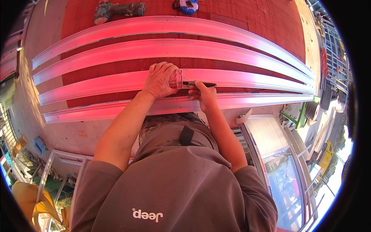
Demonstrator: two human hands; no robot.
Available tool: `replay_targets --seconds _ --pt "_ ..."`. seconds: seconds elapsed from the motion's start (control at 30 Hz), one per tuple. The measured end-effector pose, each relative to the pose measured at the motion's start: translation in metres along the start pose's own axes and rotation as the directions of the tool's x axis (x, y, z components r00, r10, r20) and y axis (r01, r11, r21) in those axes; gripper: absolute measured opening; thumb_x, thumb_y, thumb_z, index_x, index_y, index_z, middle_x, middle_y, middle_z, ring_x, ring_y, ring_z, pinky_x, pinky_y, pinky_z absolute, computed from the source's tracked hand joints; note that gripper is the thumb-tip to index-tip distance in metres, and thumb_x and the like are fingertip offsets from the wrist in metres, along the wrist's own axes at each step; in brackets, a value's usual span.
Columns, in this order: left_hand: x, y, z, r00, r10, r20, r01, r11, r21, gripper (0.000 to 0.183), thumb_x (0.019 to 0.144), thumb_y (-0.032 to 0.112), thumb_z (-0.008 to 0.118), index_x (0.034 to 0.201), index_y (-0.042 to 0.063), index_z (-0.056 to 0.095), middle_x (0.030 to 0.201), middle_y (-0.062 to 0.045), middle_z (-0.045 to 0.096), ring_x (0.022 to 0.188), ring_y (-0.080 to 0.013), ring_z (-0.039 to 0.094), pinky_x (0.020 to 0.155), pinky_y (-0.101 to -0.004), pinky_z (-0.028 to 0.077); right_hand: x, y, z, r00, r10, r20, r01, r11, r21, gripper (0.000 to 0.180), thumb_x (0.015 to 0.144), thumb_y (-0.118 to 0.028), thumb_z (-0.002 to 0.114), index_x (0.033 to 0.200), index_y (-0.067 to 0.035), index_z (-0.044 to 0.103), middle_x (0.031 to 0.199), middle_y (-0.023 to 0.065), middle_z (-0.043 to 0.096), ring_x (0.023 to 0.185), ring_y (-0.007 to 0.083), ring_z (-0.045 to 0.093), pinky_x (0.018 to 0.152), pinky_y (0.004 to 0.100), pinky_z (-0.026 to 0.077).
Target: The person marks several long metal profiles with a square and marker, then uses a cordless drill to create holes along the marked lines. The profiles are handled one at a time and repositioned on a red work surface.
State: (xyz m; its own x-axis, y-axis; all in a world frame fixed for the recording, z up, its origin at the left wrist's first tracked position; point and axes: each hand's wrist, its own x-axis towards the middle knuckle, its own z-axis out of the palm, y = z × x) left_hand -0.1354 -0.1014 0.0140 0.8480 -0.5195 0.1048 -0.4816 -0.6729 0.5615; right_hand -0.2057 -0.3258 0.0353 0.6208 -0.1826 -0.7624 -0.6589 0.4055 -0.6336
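Observation:
My left hand point(160, 80) grips a short piece of profile point(179, 79) and holds it against a long aluminium profile point(237, 79), the second from my body. The fingers reach over the far side and the thumb lies on the near side. In my right hand point(206, 97) is a black marker pen point(208, 84), pointing left. Its tip is at the right end of the short piece; whether it touches the metal I cannot tell. The nearest aluminium profile point(174, 105) runs below both hands, close to my waist.
Two more aluminium profiles point(171, 48) point(165, 24) lie beyond, across a red-covered table point(232, 17). A cordless drill point(118, 10) and a blue-and-white tape measure point(189, 5) rest at the far side. Framed panels point(282, 168) stand at lower right, a metal frame point(47, 171) at lower left.

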Motion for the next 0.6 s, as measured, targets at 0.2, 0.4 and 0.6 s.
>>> replay_targets --seconds 0.2,0.4,0.6 --pt "-0.0004 -0.0004 0.0004 1.0 -0.003 0.003 0.003 1.0 0.002 0.081 0.067 0.042 0.092 0.136 0.017 0.058 0.135 -0.005 0.062 0.137 -0.0275 0.053 0.116 -0.0477 0.035 -0.001 -0.0013 0.0011 1.0 0.018 -0.011 -0.018 1.0 0.01 0.026 0.101 -0.025 0.073 0.117 -0.004 0.07 0.097 0.0116 0.077 0.076 0.0213 0.076 0.056 0.0322 0.057" --pt "-0.0003 -0.0002 -0.0001 1.0 -0.001 0.003 0.001 1.0 0.003 0.081 0.067 0.042 0.092 0.136 0.017 0.058 0.135 -0.005 0.062 0.137 -0.0273 0.053 0.116 -0.0476 0.035 -0.0022 -0.0022 0.0029 1.0 0.011 -0.008 -0.011 1.0 0.016 0.026 0.101 -0.025 0.075 0.117 -0.005 0.07 0.097 0.0116 0.077 0.076 0.0213 0.076 0.055 0.0321 0.057" --pt "0.0001 0.0004 -0.0007 1.0 -0.011 0.009 0.011 1.0 -0.003 0.08 0.067 0.041 0.091 0.136 0.016 0.058 0.136 -0.005 0.062 0.137 -0.0273 0.053 0.116 -0.0474 0.035 0.0008 0.0011 0.0015 1.0 -0.004 0.003 0.004 1.0 0.008 0.026 0.101 -0.025 0.075 0.118 -0.005 0.07 0.098 0.0117 0.077 0.076 0.0215 0.076 0.055 0.0321 0.057"
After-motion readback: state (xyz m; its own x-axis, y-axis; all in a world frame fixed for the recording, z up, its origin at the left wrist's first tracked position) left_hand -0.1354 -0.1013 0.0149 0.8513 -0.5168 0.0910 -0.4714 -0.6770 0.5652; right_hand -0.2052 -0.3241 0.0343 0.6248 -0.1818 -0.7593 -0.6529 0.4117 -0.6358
